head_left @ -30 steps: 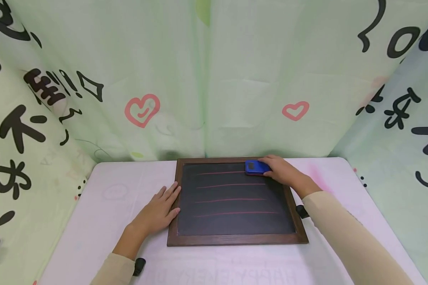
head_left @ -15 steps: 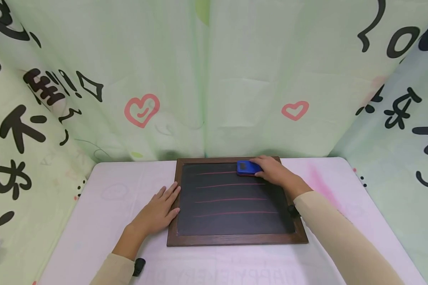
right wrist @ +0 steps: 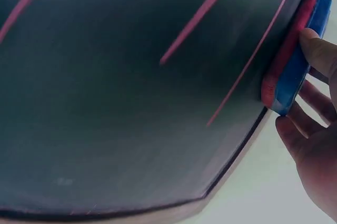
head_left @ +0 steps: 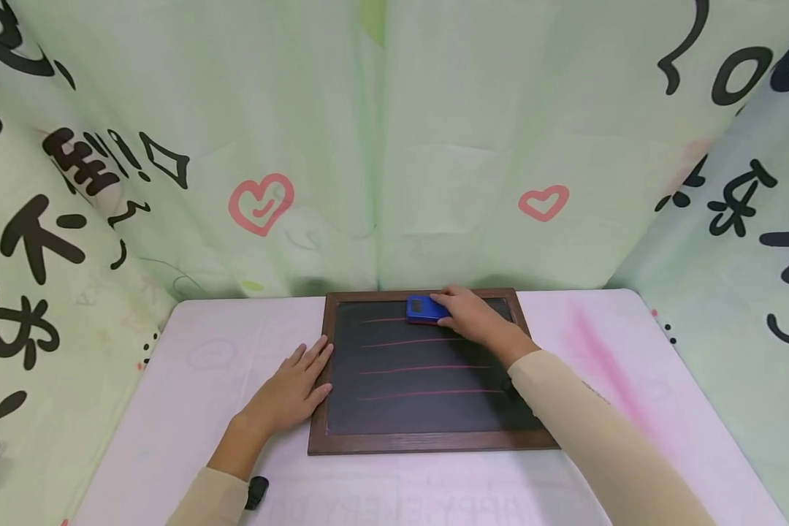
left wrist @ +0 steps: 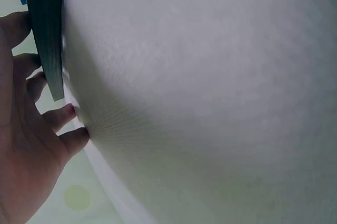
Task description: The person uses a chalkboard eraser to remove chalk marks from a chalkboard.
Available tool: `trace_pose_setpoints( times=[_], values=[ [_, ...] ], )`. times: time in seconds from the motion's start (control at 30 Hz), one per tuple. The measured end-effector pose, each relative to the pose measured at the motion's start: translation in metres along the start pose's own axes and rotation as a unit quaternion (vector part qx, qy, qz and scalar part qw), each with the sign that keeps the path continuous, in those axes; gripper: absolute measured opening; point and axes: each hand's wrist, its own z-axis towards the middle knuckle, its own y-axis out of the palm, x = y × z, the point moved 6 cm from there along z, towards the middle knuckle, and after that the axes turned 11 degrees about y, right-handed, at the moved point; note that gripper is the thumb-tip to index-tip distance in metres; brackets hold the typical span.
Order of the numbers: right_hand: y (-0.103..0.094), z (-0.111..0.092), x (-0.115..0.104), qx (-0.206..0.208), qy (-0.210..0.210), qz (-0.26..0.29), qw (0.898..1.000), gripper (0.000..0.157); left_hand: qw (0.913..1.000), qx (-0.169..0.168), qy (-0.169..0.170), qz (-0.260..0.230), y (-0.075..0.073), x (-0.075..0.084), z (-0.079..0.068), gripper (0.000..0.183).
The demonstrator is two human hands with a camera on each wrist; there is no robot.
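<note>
A small blackboard (head_left: 427, 416) in a brown wooden frame lies flat on the table, with several red lines drawn across it. Near the board's top edge my right hand (head_left: 475, 315) grips a blue eraser (head_left: 424, 308) between thumb and fingers. In the right wrist view the eraser (right wrist: 297, 61) shows its red pad against the board's surface, over the topmost line. My left hand (head_left: 289, 391) rests with extended fingers on the left side of the frame. The left wrist view has the left hand (left wrist: 26, 124) touching the frame's edge (left wrist: 47, 40), some fingertips on the tabletop.
A white-pink table (head_left: 204, 409) bears the board. Behind and on both sides hangs a pale green curtain (head_left: 447, 146) with black writing and red hearts; the table's back edge meets it. A pink smear (head_left: 605, 365) marks the cloth at the right.
My right hand has slid the eraser leftward along the top line, which is now visible only left of the eraser. The left hand and the board have stayed in place.
</note>
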Motion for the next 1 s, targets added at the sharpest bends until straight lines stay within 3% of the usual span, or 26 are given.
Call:
trace_pose_setpoints(
  times=[0.33, 1.0],
  values=[
    [0.008, 0.015, -0.043, 0.005, -0.016, -0.016, 1.0, 0.06, 0.9998, -0.019, -0.006, -0.005, 0.004, -0.004, 0.0, 0.069],
    [0.024, 0.035, -0.124, 0.036, -0.02, -0.047, 0.998, 0.053, 0.9998, -0.016, -0.007, 0.001, 0.002, -0.002, 0.001, 0.07]
  ],
)
